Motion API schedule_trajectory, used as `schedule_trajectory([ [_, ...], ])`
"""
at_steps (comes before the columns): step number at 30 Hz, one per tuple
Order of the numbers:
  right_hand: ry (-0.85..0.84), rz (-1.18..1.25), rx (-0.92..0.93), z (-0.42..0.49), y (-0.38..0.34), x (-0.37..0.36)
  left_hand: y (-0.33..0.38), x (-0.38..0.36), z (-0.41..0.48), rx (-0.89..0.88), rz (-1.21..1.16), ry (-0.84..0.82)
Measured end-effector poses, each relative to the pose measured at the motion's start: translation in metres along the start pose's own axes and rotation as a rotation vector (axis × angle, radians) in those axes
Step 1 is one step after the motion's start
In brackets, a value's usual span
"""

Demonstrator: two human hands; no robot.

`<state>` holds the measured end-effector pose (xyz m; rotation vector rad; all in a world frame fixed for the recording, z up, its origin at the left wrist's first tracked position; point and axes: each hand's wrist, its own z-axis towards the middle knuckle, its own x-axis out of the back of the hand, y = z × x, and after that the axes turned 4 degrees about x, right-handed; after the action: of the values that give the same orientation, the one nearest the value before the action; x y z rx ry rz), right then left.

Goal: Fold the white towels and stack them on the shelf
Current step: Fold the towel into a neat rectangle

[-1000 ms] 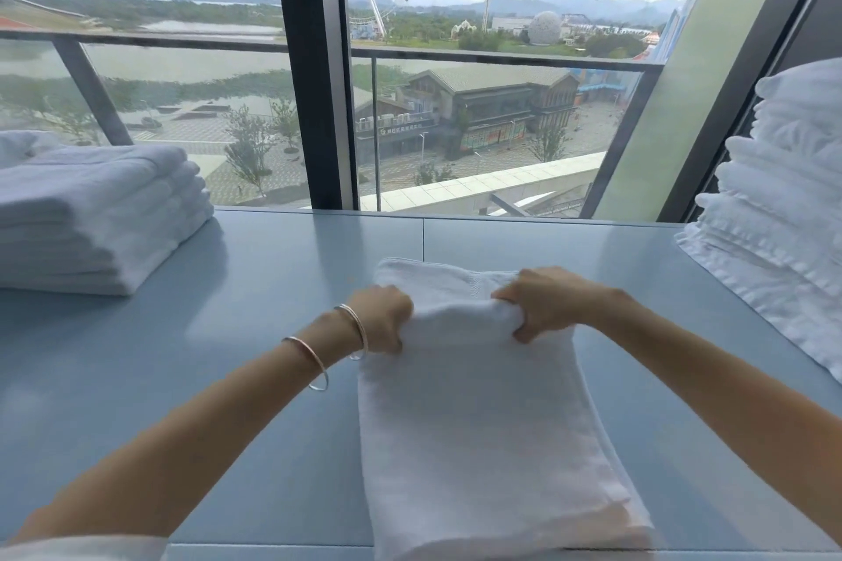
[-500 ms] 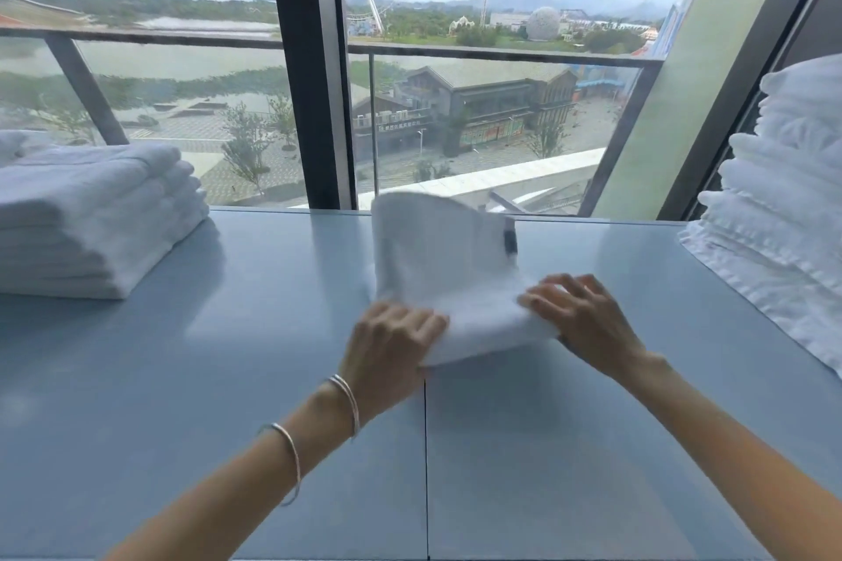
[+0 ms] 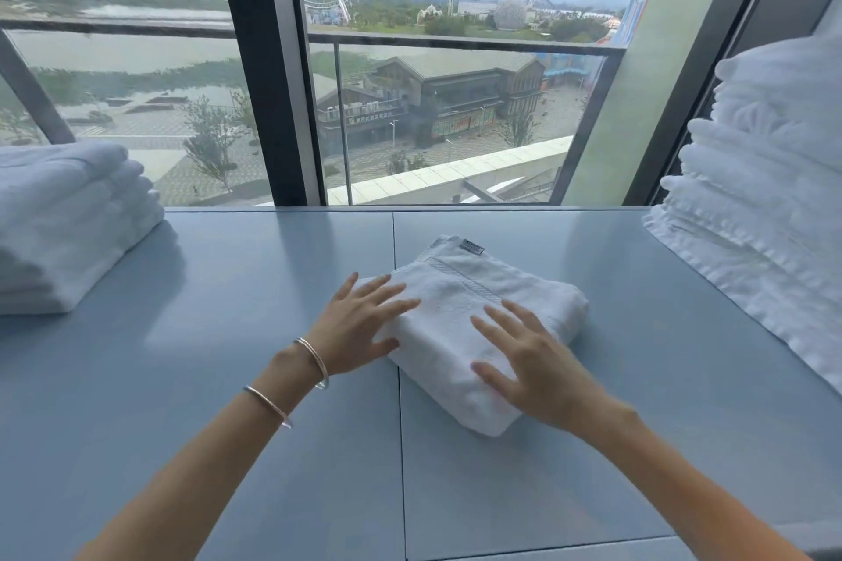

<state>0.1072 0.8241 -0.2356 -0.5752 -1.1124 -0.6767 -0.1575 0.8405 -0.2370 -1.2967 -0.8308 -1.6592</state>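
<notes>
A white towel (image 3: 469,310), folded into a thick rectangle with a small label at its far corner, lies in the middle of the pale blue shelf surface (image 3: 228,355). My left hand (image 3: 364,323) lies flat with spread fingers on the towel's left edge. My right hand (image 3: 533,360) presses flat on its near right part, fingers straight. A stack of folded white towels (image 3: 68,219) sits at the far left. A taller pile of white towels (image 3: 765,196) stands at the right edge.
A large window with a dark vertical frame post (image 3: 269,73) and a balcony railing runs along the back of the surface. A seam (image 3: 401,446) splits the surface down the middle.
The long towel was gripped at its far end, then folded over on itself. Now it lies as a compact rectangle and both hands have let go and rest flat on it.
</notes>
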Motion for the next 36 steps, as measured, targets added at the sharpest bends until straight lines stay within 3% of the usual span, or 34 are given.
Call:
schedule_trajectory([
  [3,-0.325,-0.009,-0.054,0.002,-0.030,-0.006,0.007,-0.013,0.000,-0.050,-0.014,0.087],
  [7,-0.470,-0.120,-0.059,0.002,0.011,0.010,0.032,-0.012,-0.008,-0.085,-0.040,0.224],
  [10,-0.437,-0.151,-0.131,-0.020,0.040,0.014,0.037,-0.013,-0.015,-0.191,0.023,0.219],
  [14,-0.220,-0.215,-0.022,-0.032,0.051,-0.002,0.031,-0.023,-0.007,-0.258,0.084,0.130],
  [18,-0.027,-0.272,0.045,-0.037,0.051,-0.009,0.017,-0.006,0.005,-0.342,0.130,0.272],
  [23,-0.106,-0.385,0.014,-0.040,0.047,-0.019,0.021,-0.027,-0.007,-0.286,0.227,0.208],
  [27,-0.192,-0.318,-0.032,-0.032,0.050,-0.010,0.016,-0.039,-0.025,-0.274,0.155,0.273],
  [30,-0.307,-0.255,0.003,-0.017,0.038,0.005,0.009,-0.030,-0.025,-0.186,0.156,0.163],
  [33,-0.376,-0.092,0.037,0.004,0.026,0.000,0.006,-0.028,-0.019,-0.123,0.171,0.157],
  [36,-0.411,-0.124,0.097,0.017,0.019,-0.020,0.004,-0.033,-0.020,-0.089,0.198,0.160],
])
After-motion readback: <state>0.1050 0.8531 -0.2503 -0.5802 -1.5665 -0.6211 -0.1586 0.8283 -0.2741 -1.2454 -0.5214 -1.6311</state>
